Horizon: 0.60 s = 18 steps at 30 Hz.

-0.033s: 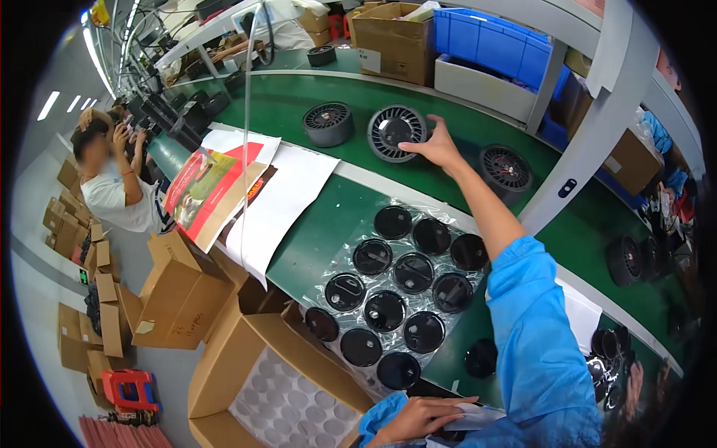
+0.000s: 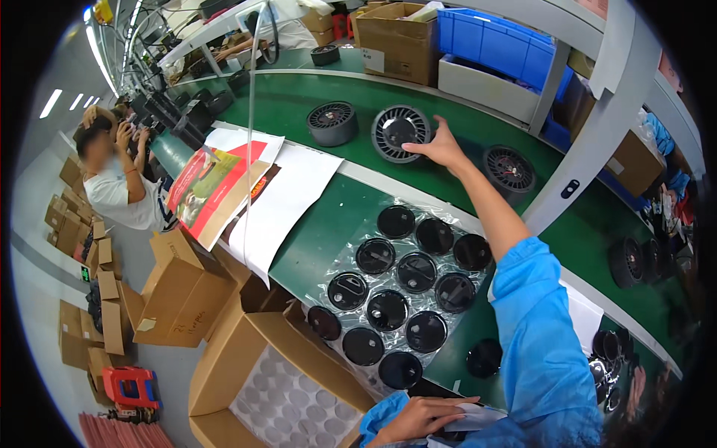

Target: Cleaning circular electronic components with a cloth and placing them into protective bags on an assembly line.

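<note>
On the far green surface, a dark grey, spoked, wheel-like round part (image 2: 390, 134) tilts its face toward me. My right hand (image 2: 446, 149) grips its right side, thumb on the face and fingers at the rim. Similar parts stand to its left (image 2: 332, 122) and right (image 2: 508, 169). At the lower edge, my left hand (image 2: 418, 420) has its fingers pressed together over a pale, thin piece (image 2: 472, 413); what it holds is partly hidden. Between my hands, several glossy black discs (image 2: 387, 310) lie in rows on clear plastic film (image 2: 336, 269). Another black disc (image 2: 484, 358) lies right of them.
An open carton (image 2: 216, 366) with a white sheet of round pockets stands at lower left. White papers and a coloured print (image 2: 216, 187) overhang the bench edge. A grey post (image 2: 575, 164) rises at right. Behind are a blue crate (image 2: 493, 41) and a person (image 2: 119, 179) at left.
The whole view has shifted very slightly. Both hands and the parts keep their places relative to each other.
</note>
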Each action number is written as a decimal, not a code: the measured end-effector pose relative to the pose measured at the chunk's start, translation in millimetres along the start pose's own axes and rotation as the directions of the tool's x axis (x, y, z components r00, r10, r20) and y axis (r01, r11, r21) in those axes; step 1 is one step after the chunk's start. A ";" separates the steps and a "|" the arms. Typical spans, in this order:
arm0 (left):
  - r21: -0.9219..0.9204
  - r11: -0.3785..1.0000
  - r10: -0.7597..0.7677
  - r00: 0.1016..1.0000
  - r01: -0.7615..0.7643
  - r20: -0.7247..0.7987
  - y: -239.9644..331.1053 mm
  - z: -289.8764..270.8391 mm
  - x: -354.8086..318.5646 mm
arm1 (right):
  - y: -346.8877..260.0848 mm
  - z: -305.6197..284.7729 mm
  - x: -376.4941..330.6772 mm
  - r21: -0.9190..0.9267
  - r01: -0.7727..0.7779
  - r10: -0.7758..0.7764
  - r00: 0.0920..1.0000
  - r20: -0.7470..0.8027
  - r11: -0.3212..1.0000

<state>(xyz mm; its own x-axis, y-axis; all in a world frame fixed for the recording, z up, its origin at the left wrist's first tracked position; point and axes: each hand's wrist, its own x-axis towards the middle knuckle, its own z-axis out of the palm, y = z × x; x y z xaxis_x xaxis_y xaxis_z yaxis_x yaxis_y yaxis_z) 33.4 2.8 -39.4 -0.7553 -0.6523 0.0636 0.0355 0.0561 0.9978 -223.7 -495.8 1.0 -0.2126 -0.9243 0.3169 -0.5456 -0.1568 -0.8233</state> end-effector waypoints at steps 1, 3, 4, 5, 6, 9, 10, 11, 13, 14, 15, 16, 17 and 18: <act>0.005 1.000 -0.001 1.000 0.001 -0.008 -0.2 -0.2 -0.9 | -0.5 -2.9 -2.1 0.006 0.005 -0.005 1.000 0.005 1.000; 0.031 0.999 -0.034 0.999 0.034 -0.019 1.1 0.1 -7.0 | -20.4 -11.8 -16.3 0.259 -0.236 0.167 0.950 0.265 0.936; 0.041 0.999 -0.035 0.999 0.035 -0.010 1.3 1.1 -5.5 | -28.8 -23.2 -21.5 0.342 -0.361 0.220 0.895 0.387 0.868; 0.045 0.999 -0.026 1.000 0.027 -0.009 0.5 0.3 -3.7 | -32.3 -25.9 -26.0 0.341 -0.353 0.214 0.899 0.383 0.871; 0.040 0.999 -0.024 1.000 0.024 -0.006 0.6 -0.5 -1.9 | -35.8 -28.0 -31.5 0.368 -0.307 0.187 0.927 0.326 0.878; 0.028 0.999 -0.031 0.999 0.032 -0.009 5.4 -1.7 -1.4 | -54.0 -26.8 -47.4 0.419 -0.208 0.126 0.968 0.216 0.884; 0.025 0.999 -0.037 0.999 0.037 -0.014 8.4 -1.7 -2.5 | -65.3 -25.2 -51.6 0.460 -0.168 0.060 0.969 0.239 0.872; 0.021 0.999 -0.042 0.999 0.043 -0.020 11.7 -1.7 -3.6 | -77.2 -23.9 -55.3 0.501 -0.128 -0.007 0.966 0.259 0.856; 0.013 0.999 -0.032 0.999 0.032 -0.014 19.9 -1.7 0.9 | -96.0 -34.5 -60.5 0.530 -0.080 -0.075 0.961 0.266 0.844; -0.004 1.000 -0.024 1.000 0.024 -0.013 29.8 -3.9 3.6 | -105.0 -36.5 -63.3 0.521 -0.058 -0.104 0.955 0.276 0.851; -0.021 1.000 -0.016 1.000 0.016 -0.012 38.9 -6.4 6.4 | -113.3 -38.5 -65.8 0.513 -0.036 -0.132 0.949 0.287 0.858; -0.038 0.999 -0.008 1.000 0.008 -0.010 42.7 -8.0 8.1 | -120.5 -40.4 -67.8 0.504 -0.014 -0.159 0.941 0.298 0.863; -0.037 0.999 -0.006 1.000 0.006 -0.015 42.7 -8.3 7.7 | -127.3 -41.6 -70.3 0.505 -0.012 -0.163 0.940 0.300 0.863; -0.023 1.000 0.012 1.000 -0.013 -0.022 42.3 -8.2 7.5 | -133.2 -42.7 -72.6 0.518 -0.005 -0.177 0.937 0.301 0.855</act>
<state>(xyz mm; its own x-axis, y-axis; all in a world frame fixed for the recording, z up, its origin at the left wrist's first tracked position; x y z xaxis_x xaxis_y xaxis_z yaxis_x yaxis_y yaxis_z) 34.6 -5.9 3.4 -0.7405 -0.6677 0.0760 0.0600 0.0470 0.9971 -170.2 -392.9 107.7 0.1416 -0.9431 0.3008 -0.0458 -0.3097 -0.9497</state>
